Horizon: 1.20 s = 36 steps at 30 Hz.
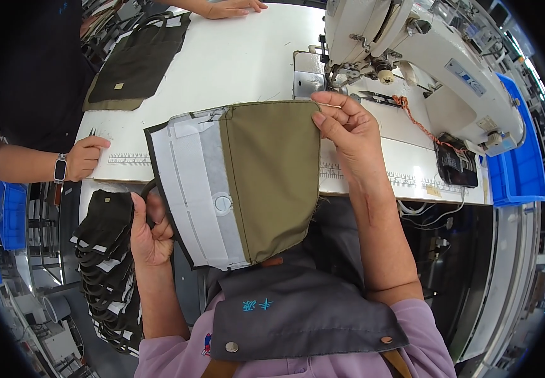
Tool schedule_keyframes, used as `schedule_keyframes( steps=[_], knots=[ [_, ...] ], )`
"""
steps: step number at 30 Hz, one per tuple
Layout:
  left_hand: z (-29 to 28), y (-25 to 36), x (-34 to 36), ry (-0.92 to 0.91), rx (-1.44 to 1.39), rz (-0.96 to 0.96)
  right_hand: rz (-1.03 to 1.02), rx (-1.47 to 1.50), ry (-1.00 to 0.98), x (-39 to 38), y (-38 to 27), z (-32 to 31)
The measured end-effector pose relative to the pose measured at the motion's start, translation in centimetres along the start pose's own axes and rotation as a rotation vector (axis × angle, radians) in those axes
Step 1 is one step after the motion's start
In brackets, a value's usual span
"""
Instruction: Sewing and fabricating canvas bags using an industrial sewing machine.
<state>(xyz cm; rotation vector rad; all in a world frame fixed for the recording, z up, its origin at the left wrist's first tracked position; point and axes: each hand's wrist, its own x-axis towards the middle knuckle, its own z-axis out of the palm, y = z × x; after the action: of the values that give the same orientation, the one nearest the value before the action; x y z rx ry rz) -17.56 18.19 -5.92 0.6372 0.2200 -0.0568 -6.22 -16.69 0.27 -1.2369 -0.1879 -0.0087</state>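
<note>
I hold up a fabric bag piece in olive cloth, with a white and grey backing on its left part and a dark strap at the left edge. My left hand is closed on the strap side, its fingertips partly hidden. My right hand pinches the top right corner of the olive cloth. Behind that hand stands a white sewing machine with a metal plate, and black scissors with an orange cord lie beside it.
A co-worker's hand rests at the table's left edge; another is at the top. Dark bag pieces lie back left, and a hanging stack is below left. A blue bin and black device are at right.
</note>
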Motion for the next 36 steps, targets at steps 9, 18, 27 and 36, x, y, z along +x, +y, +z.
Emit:
schedule_keyframes(
  steps=[9, 18, 27, 36],
  knots=[
    [0.5, -0.2, 1.5, 0.199, -0.075, -0.005, 0.212, -0.045, -0.123, 2.4, 2.2, 1.8],
    [1.2, -0.1, 0.8, 0.356, 0.025, 0.064, 0.199, -0.130, -0.119, 2.8, 2.9, 3.9],
    [1.1, -1.2, 1.3, 0.209, 0.035, 0.065, 0.191, 0.010, -0.206, 1.8, 2.7, 2.2],
    [0.9, -0.8, 0.9, 0.203, 0.017, 0.051, 0.181, 0.041, -0.237, 1.9, 2.9, 2.1]
  ],
)
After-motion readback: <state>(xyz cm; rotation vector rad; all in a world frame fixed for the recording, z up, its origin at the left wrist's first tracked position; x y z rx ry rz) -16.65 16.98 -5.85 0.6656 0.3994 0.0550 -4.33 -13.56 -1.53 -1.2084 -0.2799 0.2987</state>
